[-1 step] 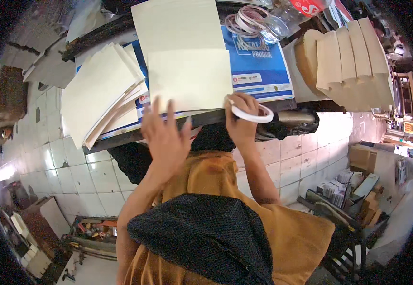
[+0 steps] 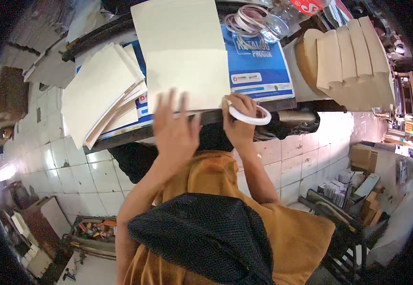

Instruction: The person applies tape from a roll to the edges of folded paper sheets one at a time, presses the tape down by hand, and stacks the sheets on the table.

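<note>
A cream paper sheet (image 2: 187, 73) lies in front of me at the table edge, over another cream sheet (image 2: 175, 23) that reaches farther back. My left hand (image 2: 174, 130) is open, its spread fingers over the near left part of the front sheet; they are slightly blurred. At the sheet's near right corner, my right hand (image 2: 239, 114) has its fingers curled and holds a narrow roll of white tape (image 2: 264, 118). Whether its fingertips also pinch the paper is hard to make out. Beneath the sheets is a blue printed sheet (image 2: 259, 69).
Fanned cream sheets (image 2: 103, 88) lie at the left of the table. Several tape rolls (image 2: 247, 21) and a clear plastic bottle (image 2: 287, 19) stand at the back. Folded cream paper stacks (image 2: 354, 57) sit at the right. A tool tray (image 2: 95, 228) is low on the left.
My left hand has shifted right and slightly up over the paper. The front sheet and my right hand with the tape have moved slightly left.
</note>
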Demonstrator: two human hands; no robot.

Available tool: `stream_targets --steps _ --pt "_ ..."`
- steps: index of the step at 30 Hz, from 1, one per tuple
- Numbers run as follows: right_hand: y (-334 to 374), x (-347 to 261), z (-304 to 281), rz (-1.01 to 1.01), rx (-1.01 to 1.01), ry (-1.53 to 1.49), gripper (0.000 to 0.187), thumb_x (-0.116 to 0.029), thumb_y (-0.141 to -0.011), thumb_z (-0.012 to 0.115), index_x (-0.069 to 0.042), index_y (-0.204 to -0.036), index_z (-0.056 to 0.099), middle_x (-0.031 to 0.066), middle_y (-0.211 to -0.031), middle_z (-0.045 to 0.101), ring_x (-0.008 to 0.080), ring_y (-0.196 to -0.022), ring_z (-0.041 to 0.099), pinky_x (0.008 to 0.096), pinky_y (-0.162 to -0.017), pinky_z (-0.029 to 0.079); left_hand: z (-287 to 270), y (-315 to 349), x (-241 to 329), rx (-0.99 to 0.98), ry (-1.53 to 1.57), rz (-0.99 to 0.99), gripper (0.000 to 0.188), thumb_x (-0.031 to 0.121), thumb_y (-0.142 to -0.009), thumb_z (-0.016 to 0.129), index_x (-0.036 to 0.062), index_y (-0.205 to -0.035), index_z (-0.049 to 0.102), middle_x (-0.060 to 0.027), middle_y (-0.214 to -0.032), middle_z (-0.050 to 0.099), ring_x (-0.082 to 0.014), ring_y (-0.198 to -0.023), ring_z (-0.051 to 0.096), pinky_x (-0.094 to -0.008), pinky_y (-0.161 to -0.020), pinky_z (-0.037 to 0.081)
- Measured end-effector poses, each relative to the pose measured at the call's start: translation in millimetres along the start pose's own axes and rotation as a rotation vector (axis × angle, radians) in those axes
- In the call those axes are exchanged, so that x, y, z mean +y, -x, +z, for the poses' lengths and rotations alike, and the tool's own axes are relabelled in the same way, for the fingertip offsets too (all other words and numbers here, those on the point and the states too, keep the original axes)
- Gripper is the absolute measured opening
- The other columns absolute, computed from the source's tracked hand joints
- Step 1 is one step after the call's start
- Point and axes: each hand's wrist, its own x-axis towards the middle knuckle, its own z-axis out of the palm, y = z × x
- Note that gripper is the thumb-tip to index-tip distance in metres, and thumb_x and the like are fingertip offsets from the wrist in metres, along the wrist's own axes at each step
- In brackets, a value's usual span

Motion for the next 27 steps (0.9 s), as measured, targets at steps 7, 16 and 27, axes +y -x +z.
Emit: stream_targets --steps 7,16,27 --pt "10 -5 -32 0.262 0.090 -0.104 0.034 -0.020 -0.090 0.077 -0.010 -0.121 0.071 0.0160 -0.129 0.063 0.0350 -0.123 0.056 0.0448 -0.105 0.041 60 -28 28 -0.153 -0.031 0.139 0.055 0.028 -0.102 0.053 0.0072 -0.152 0.045 -0.0150 -0.164 0.034 -0.0418 -0.152 0.027 -0.0548 -0.122 0.025" --pt "-7 9 -40 0.422 -0.016 -0.053 0.037 -0.021 -0.092 0.076 -0.007 -0.125 0.068 0.0136 -0.113 0.071 0.0325 -0.116 0.060 0.0477 -0.104 0.042 69 -32 47 -0.152 -0.063 0.053 0.060 0.034 -0.099 0.058 0.0013 -0.149 0.047 -0.0185 -0.162 0.034 -0.0437 -0.152 0.023 -0.0580 -0.123 0.019" --pt "2 3 -42 0.161 -0.015 0.113 0.025 -0.004 -0.086 0.075 -0.009 -0.111 0.071 0.0094 -0.108 0.071 0.0263 -0.111 0.064 0.0416 -0.096 0.045 70 -31 49 -0.129 -0.054 0.027 0.063 0.038 -0.099 0.058 0.0008 -0.148 0.046 -0.0186 -0.162 0.033 -0.0433 -0.153 0.021 -0.0606 -0.123 0.015"
